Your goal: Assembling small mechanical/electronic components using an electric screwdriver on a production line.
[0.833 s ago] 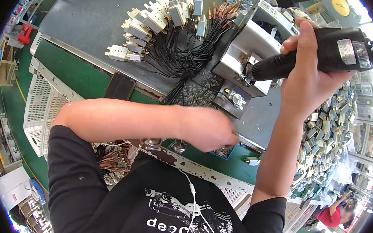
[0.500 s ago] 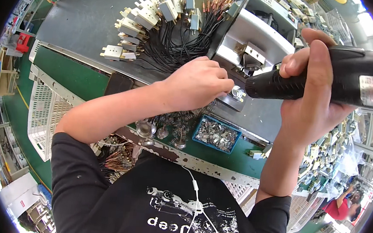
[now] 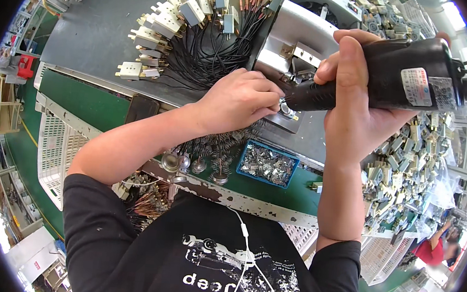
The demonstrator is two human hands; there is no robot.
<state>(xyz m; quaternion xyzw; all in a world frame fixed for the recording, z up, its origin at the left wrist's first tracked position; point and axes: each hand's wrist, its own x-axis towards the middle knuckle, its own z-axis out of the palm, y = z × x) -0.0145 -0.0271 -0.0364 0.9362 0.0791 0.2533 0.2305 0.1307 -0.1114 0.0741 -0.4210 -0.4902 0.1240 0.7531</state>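
The right grip (image 3: 353, 100) wraps round a black screwdriver (image 3: 387, 76); just left of its tip, the left grip (image 3: 241, 99) curls, contents impossible to tell.

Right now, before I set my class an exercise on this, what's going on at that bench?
A person in a black T-shirt is at a grey bench. The right hand grips a black electric screwdriver, its nose beside a small round metal part on a metal block. The left hand has its curled fingers close by; whether they pinch anything is hidden. Beyond lies a bundle of black wires; nearer the person sits a blue tray of small metal pieces.
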